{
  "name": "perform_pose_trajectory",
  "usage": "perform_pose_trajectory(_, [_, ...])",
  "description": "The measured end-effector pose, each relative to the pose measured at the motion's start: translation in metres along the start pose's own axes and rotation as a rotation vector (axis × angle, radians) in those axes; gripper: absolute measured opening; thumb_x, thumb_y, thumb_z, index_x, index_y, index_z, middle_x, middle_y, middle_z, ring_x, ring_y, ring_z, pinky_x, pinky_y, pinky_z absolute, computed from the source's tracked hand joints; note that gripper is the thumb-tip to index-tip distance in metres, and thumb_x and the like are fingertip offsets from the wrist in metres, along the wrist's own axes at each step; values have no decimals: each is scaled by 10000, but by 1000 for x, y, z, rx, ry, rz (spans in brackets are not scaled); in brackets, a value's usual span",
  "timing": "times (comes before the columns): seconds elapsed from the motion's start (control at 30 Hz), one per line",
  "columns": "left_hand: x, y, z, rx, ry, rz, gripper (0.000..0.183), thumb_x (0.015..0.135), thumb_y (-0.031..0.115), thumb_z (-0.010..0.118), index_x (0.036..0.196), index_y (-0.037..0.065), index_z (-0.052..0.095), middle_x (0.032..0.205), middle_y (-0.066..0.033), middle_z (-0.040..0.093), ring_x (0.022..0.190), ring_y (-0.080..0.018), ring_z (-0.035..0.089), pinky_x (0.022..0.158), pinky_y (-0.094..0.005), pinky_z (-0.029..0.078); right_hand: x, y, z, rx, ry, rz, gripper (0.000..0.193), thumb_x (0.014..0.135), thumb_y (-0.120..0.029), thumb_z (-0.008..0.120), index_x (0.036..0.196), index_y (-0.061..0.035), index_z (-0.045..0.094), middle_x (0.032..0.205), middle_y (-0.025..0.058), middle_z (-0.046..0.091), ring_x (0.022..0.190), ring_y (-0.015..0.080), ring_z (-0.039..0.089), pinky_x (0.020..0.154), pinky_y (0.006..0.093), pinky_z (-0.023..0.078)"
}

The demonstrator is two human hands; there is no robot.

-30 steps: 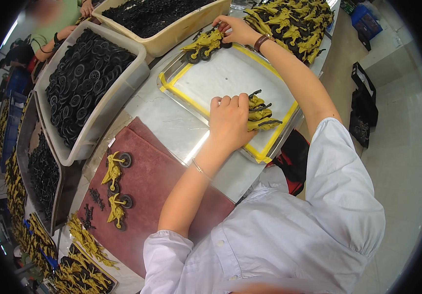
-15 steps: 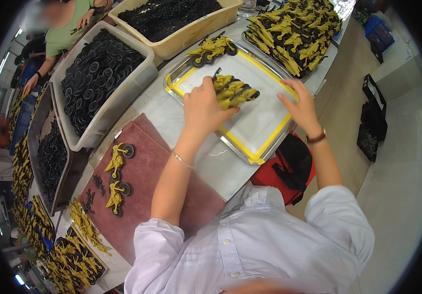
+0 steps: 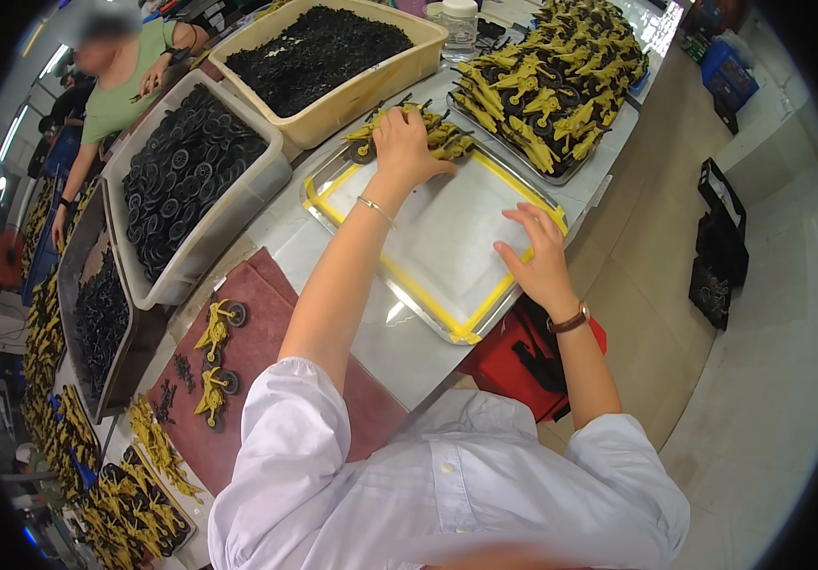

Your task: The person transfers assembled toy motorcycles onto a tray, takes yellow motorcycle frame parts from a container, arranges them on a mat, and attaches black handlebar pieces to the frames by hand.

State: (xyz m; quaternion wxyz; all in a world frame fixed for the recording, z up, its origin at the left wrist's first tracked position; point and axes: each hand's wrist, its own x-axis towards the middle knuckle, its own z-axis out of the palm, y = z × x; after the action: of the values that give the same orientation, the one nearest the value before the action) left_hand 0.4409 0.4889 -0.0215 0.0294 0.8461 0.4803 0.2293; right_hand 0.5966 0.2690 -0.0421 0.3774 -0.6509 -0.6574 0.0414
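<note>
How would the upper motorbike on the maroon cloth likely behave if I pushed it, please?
The motorbike would probably slide rather than roll, since it appears to lie on its side on the cloth. It looks like thin moulded plastic, so likely light and stiff.

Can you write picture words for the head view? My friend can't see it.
A person's left hand is on yellow-and-black toy motorbikes at the far end of a yellow-taped metal tray; the empty right hand is open over its right side. Two other motorbikes lie on a maroon cloth at left, near a bin of black wheels.
</note>
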Motion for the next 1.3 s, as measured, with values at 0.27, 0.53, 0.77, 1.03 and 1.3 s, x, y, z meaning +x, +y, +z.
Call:
perform_pose_trajectory(0.27, [-6, -18, 6, 16, 66, -45, 1182, 570, 860, 624, 1446, 90, 435, 1408, -264, 415, 1311, -449, 359, 1087, -550, 231, 105, 18, 57, 60, 29, -74, 607, 768, -122, 759, 1305, -53, 484, 1273, 174, 543, 1191, 368, 519, 995, 416, 435])
perform_pose_trajectory(0.53, [1, -58, -19, -529, 11, -210, 808, 833, 669, 538, 1381, 75, 520, 1370, -263, 474, 1305, -382, 418, 1082, -517, 287, 139, 29, 79, 93, -81, 63, 454, 807, -79, 656, 1234, -54, 504, 1158, 196, 638, 1076, 391, 594, 907, 445, 488])
perform_pose_trajectory(0.77, [-12, -82, -15, -454, -12, -478, 554, 915, 438, 530, 1296, 41, 593, 1302, -279, 516, 1187, -373, 517, 1013, -390, 423, 160, 39, 65, 17, -177, 42, 460, 803, -110, 685, 1239, -62, 546, 895, 128, 687, 725, 216, 633, 714, 332, 507])
perform_pose_trajectory(1.03, [1, -89, 7, -702, -21, -413, 525, 903, 391, 580, 1283, 29, 599, 1209, -266, 525, 1080, -300, 521, 868, -357, 459, 173, 45, 62, 69, -335, 131, 550, 790, -166, 699, 1301, -82, 514, 1035, 217, 649, 965, 374, 635, 879, 423, 498])
perform_pose_trajectory(1.3, [1, -114, 22, -748, -68, -341, 407, 883, 350, 606, 1017, -17, 719, 1143, -272, 609, 1185, -345, 481, 1022, -376, 391, 169, 41, 71, -23, -308, 70, 494, 797, -170, 707, 1261, -74, 568, 1130, 189, 557, 1089, 360, 553, 948, 406, 455])
